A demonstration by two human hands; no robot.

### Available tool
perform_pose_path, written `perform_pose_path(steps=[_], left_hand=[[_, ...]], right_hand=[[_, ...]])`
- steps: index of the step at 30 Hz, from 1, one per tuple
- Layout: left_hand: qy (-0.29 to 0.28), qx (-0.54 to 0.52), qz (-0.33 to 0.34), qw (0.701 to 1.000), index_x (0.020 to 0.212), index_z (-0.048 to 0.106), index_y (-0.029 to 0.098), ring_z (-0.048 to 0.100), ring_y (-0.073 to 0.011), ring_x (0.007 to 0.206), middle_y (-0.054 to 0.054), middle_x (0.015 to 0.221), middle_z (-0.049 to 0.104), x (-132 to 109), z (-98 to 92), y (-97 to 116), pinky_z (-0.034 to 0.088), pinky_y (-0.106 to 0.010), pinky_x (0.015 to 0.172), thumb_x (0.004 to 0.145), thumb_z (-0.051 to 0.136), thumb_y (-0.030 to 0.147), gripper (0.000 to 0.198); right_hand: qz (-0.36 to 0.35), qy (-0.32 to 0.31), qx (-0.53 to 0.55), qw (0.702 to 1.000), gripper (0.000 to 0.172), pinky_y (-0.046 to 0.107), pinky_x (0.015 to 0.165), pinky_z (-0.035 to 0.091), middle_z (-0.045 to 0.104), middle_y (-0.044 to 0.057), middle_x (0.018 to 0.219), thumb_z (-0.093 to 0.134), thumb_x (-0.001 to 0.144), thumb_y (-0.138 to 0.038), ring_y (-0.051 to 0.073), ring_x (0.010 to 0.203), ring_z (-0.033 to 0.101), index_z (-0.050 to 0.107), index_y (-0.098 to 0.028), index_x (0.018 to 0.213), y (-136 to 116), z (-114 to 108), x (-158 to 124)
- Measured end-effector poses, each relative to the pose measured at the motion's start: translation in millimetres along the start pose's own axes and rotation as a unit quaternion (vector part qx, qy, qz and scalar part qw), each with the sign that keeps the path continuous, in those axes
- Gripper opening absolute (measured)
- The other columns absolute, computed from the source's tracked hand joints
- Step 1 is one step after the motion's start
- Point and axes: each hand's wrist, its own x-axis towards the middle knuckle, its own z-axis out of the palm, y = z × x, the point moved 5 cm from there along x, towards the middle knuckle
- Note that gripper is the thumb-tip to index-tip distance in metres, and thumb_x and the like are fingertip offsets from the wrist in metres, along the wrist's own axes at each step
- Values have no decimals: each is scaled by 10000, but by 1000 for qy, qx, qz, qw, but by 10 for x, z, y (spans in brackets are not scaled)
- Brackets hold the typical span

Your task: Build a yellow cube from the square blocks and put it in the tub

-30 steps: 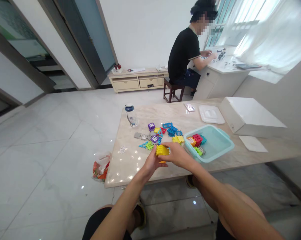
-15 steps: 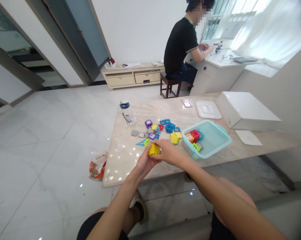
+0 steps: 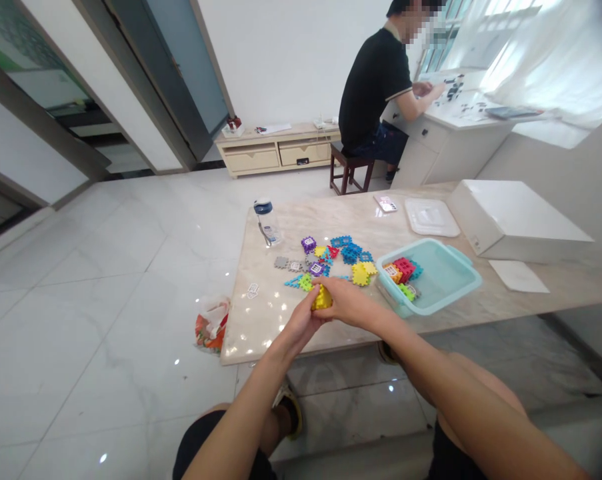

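Both my hands grip a yellow block cube (image 3: pixel 321 298) just above the near part of the marble table (image 3: pixel 451 303). My left hand (image 3: pixel 302 323) cups it from below and the left, fingers closed. My right hand (image 3: pixel 347 301) covers its top and right side, fingers curled over it. Just beyond lies a scatter of flat toothed plastic pieces (image 3: pixel 331 260) in blue, yellow, purple, grey and green. To the right stands a teal tub (image 3: pixel 441 280) holding several assembled cubes, red, orange and green (image 3: pixel 403 273).
A white box (image 3: pixel 515 223), a clear lid (image 3: pixel 431 218), a sheet of paper (image 3: pixel 518 275), a bottle (image 3: pixel 267 220) and a card (image 3: pixel 385 203) lie on the table. A plastic bag (image 3: pixel 211 325) sits on the floor. Another person (image 3: pixel 375 90) sits at a far white desk.
My hands have stayed on the yellow cube, closing tighter over it. The camera swung left and back right, so the whole scene shifted in the picture.
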Motion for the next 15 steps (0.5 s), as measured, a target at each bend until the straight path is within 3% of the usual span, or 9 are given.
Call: perform_pose_path(steps=[5,11,15], left_hand=[[-3,-20,13,1000,1233,763,153,736,-306,1118,-127,1157,805,28,0,-34,592,-362,907,849,895,518,546],[9,-39,-4,999,1149,793,164,737,-231,937,-86,1083,815,27,-44,-10,604,-319,804,892,880,438,385],[-18,-51,11,999,1120,812,144,733,-233,1004,-90,1096,816,26,-22,58,595,-310,855,865,916,414,386]], right_hand=[[-4,4,-23,1000,365,360,919,517,799,121,1147,850,848,-254,297,1072,739,728,-175,1183,-6,16,-11],[-33,-18,-23,999,370,336,882,507,816,97,1126,863,835,-215,284,1047,756,748,-191,1186,-36,-60,-8],[-51,-13,-15,999,403,353,935,534,809,102,1232,861,868,-192,291,1125,757,741,-211,1252,-86,-136,-3]])
